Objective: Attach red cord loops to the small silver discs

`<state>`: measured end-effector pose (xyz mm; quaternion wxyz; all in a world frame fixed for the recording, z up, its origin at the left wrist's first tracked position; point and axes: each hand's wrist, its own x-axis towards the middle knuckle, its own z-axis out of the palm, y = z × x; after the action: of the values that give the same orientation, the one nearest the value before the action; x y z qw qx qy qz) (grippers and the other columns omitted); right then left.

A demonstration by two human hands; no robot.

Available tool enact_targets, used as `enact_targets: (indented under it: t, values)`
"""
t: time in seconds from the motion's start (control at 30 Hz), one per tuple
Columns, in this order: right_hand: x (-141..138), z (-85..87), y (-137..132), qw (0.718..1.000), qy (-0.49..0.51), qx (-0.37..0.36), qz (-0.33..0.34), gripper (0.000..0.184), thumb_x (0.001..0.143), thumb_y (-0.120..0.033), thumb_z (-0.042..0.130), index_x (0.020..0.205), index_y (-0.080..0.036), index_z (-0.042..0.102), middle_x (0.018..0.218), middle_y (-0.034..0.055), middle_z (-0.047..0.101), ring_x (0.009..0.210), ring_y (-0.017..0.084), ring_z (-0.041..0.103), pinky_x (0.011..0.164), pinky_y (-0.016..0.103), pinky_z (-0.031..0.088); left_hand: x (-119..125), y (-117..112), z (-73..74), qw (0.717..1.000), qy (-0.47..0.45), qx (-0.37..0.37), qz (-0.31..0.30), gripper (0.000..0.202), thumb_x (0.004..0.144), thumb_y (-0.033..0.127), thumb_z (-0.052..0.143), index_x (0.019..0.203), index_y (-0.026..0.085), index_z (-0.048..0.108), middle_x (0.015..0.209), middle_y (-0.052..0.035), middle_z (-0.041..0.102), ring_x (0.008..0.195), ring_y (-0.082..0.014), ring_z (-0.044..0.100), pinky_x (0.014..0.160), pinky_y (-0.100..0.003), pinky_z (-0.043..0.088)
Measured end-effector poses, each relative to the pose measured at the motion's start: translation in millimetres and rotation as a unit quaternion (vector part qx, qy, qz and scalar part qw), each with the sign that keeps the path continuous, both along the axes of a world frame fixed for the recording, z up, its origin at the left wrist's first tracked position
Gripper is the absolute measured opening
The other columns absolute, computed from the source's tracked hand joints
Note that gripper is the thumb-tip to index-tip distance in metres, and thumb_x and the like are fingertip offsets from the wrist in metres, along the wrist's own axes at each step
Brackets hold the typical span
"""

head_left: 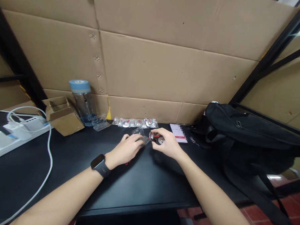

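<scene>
My right hand [167,143] is closed, thumb and fingertips gripping a round shiny silver piece [151,136] with a red part on it. Beside it, my left hand [128,148], with a dark smartwatch on the wrist, has its fingers curled down on a small clear plastic bag [145,139]. Another crumpled clear bag [138,131] lies just behind the left fingers. A little red thing [127,163] shows under the left hand, mostly hidden. Along the back lies a row of wrapped round silver pieces [136,123] in clear plastic.
On the black table [135,192] stand an open cardboard box [64,118] and a blue-lidded bottle [82,102] at left. A white power strip [18,135] trails a cable. A phone [177,132] and black backpack [249,141] lie at right. Cardboard walls the back.
</scene>
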<state>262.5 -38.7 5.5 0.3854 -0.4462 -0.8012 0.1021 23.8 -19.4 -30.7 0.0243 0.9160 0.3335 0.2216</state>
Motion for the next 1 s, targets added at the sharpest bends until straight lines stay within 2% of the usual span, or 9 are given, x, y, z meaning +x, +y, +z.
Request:
enact_targets:
  t: [0.1, 0.27, 0.4, 0.53, 0.67, 0.83, 1.0]
  values:
    - [10, 0.8, 3, 0.996, -0.090, -0.007, -0.016, 0.038, 0.072, -0.020, 0.071, 0.110, -0.024, 0.073, 0.107, 0.0055, 0.072, 0.097, 0.022, 0.066, 0.091, 0.034, 0.050, -4, 1, -2.8, 0.999, 0.021, -0.025, -0.013, 0.032, 0.103, 0.023, 0.041, 0.120, 0.030, 0.068, 0.136, -0.0064, 0.062, 0.129, -0.0235, 0.052, 0.101, -0.040, 0.033]
    - [12, 1.3, 1, 0.980, -0.192, -0.047, -0.028, 0.035, 0.071, -0.026, 0.074, 0.106, -0.028, 0.076, 0.102, 0.0038, 0.072, 0.096, 0.023, 0.065, 0.087, 0.033, 0.048, -8, 1, -1.0, 0.997, 0.018, -0.062, -0.035, 0.036, 0.102, 0.024, 0.042, 0.128, 0.035, 0.065, 0.138, -0.0044, 0.062, 0.124, -0.0221, 0.057, 0.106, -0.037, 0.033]
    - [9, 3.5, -3, 0.969, -0.240, -0.050, -0.036, 0.029, 0.070, -0.029, 0.075, 0.099, -0.027, 0.077, 0.094, 0.0038, 0.073, 0.091, 0.024, 0.065, 0.082, 0.031, 0.047, -8, -2, 1.8, 0.995, 0.044, -0.076, -0.043, 0.040, 0.102, 0.023, 0.042, 0.130, 0.041, 0.064, 0.147, -0.0036, 0.055, 0.133, -0.0240, 0.052, 0.109, -0.041, 0.032]
    - [10, 3.5, -6, 0.960, -0.274, -0.045, -0.039, 0.023, 0.072, -0.034, 0.073, 0.092, -0.025, 0.077, 0.086, 0.0042, 0.072, 0.085, 0.023, 0.066, 0.074, 0.029, 0.045, -7, -7, 4.0, 0.991, 0.069, -0.094, -0.063, 0.043, 0.101, 0.023, 0.043, 0.134, 0.045, 0.060, 0.154, -0.0026, 0.047, 0.142, -0.0271, 0.042, 0.111, -0.045, 0.030]
    - [11, 1.4, -7, 0.956, -0.288, -0.056, -0.026, 0.018, 0.073, -0.036, 0.072, 0.087, -0.026, 0.077, 0.081, 0.0031, 0.072, 0.078, 0.022, 0.067, 0.069, 0.028, 0.044, -6, -9, 3.7, 0.990, 0.056, -0.103, -0.076, 0.040, 0.102, 0.027, 0.044, 0.133, 0.047, 0.061, 0.154, -0.0023, 0.047, 0.143, -0.0291, 0.042, 0.111, -0.046, 0.031]
    - [8, -0.7, -7, 0.958, -0.282, -0.051, -0.012, 0.022, 0.073, -0.035, 0.073, 0.093, -0.028, 0.078, 0.086, 0.0027, 0.075, 0.083, 0.023, 0.068, 0.073, 0.028, 0.045, -5, -9, 3.3, 0.990, 0.055, -0.102, -0.081, 0.039, 0.103, 0.030, 0.042, 0.133, 0.047, 0.061, 0.154, -0.0024, 0.047, 0.143, -0.0303, 0.041, 0.112, -0.048, 0.032]
    - [2, -1.7, -7, 0.958, -0.277, -0.062, -0.035, 0.020, 0.073, -0.037, 0.077, 0.090, -0.027, 0.074, 0.083, 0.0011, 0.075, 0.079, 0.021, 0.069, 0.067, 0.027, 0.042, -6, -9, 3.4, 0.989, 0.067, -0.103, -0.079, 0.042, 0.102, 0.027, 0.043, 0.135, 0.048, 0.059, 0.156, -0.0019, 0.046, 0.145, -0.0302, 0.039, 0.111, -0.049, 0.033]
